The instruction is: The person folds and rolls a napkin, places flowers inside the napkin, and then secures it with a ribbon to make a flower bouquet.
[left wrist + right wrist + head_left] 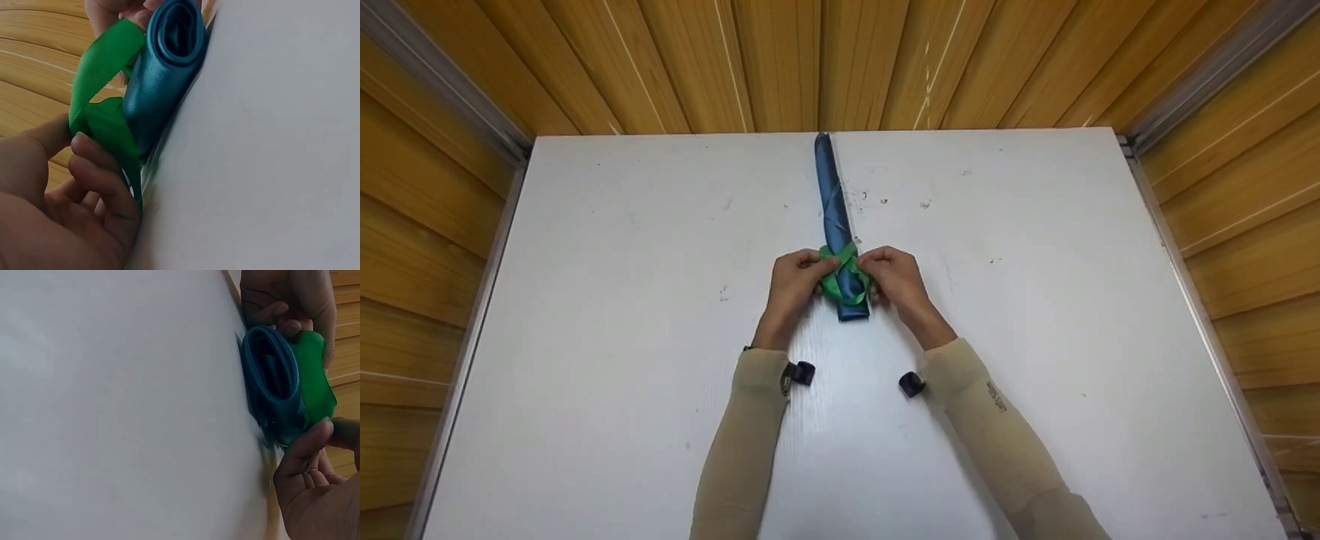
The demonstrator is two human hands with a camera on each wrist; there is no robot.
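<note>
A long roll of shiny blue cloth point(831, 202) lies on the white table, pointing away from me. Its near end shows coiled layers in the left wrist view, where the blue roll point(147, 90) has green ribbon point(107, 59) beside it. Around the roll's near part the green ribbon point(830, 286) forms loops and crosses on top. My left hand point(793, 289) pinches ribbon between thumb and fingers at the left side. On the right side my right hand point(898, 279) pinches the green ribbon point(316, 379) with thumb and forefinger.
The white table point(622, 360) carries small dark marks and scuffs. Wood-patterned panels point(780, 67) rise behind it and at both sides, with metal rails along the side edges. Small black cameras point(804, 373) sit at both wrists, by the beige sleeves.
</note>
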